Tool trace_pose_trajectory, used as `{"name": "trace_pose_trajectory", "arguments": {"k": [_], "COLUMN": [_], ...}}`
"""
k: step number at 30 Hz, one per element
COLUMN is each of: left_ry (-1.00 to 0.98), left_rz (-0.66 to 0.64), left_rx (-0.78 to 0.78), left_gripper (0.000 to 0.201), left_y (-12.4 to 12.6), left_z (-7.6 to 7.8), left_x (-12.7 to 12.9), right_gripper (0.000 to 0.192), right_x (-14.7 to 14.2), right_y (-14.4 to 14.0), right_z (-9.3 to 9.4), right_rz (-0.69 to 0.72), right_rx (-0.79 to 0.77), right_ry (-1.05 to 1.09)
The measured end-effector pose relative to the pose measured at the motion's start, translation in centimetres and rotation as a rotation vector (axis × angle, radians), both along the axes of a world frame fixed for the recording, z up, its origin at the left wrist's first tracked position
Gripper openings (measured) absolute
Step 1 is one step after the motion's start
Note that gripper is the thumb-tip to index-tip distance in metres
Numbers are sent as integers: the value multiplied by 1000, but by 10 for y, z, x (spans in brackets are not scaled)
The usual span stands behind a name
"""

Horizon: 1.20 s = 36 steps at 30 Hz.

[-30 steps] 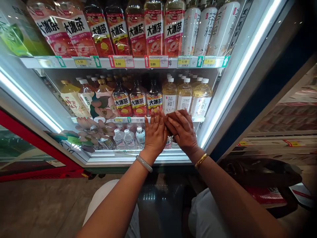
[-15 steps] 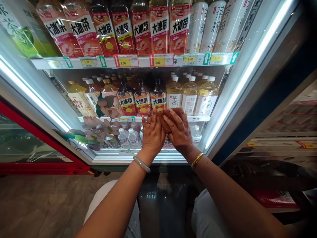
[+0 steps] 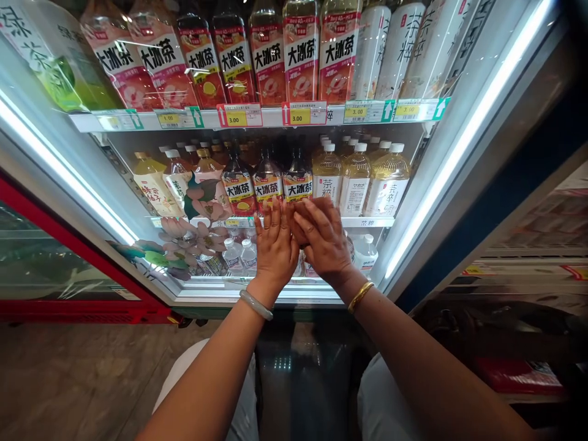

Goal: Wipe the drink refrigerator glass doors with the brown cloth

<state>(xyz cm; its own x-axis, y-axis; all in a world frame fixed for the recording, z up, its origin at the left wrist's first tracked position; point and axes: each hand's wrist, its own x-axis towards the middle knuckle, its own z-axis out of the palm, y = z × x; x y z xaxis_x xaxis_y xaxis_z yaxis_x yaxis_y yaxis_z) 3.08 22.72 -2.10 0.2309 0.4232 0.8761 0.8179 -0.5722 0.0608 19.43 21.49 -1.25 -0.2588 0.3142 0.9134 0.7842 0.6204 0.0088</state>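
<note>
Pressing flat, fingers spread upward, both hands (image 3: pixel 296 242) (side by side) front upright iced-tea bottles (image 3: pixel 267 184) on the shelf (image 3: pixel 367 222)

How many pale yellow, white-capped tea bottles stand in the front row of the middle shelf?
3: left, middle and right, side by side right of the dark tea bottles. More white caps show behind them.

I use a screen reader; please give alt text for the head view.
The left hand and right hand are raised side by side before a lit drinks cooler's middle shelf edge, holding nothing visible, with tea bottles behind.
</note>
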Motion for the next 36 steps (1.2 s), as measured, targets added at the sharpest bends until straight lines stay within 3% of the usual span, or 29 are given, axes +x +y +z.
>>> {"name": "trace_pose_trajectory", "arguments": {"k": [5,8,13,17,21,27,32,36], "left_ry": [68,101,123,24,40,15,-2,28], "left_rz": [6,-2,-11,37,27,45,49,48], "left_rx": [35,79,127,81,98,73,50,87], "left_gripper": [80,81,79,78,79,79,84,81], "left_y": [5,10,16,19,20,14,16,19], "left_z": [-1,1,6,10,9,9,12,16], "left_x": [-10,-15,-30,-43,-47,-43,-56,-69], "right_gripper": [62,62,61,58,51,50,54,51], "right_x": [12,10,-17,-30,-21,-29,-60,-60], "right_y": [-1,3,13,15,13,14,17,18], "right_z": [-6,8,31,22,17,42,25,15], "right_rz": [13,19,22,11,37,39,49,50], "right_rx": [-9,22,104,126,195,142,129,169], "right_ry": [-37,19,38,-40,-150,8,-35,-108]}}
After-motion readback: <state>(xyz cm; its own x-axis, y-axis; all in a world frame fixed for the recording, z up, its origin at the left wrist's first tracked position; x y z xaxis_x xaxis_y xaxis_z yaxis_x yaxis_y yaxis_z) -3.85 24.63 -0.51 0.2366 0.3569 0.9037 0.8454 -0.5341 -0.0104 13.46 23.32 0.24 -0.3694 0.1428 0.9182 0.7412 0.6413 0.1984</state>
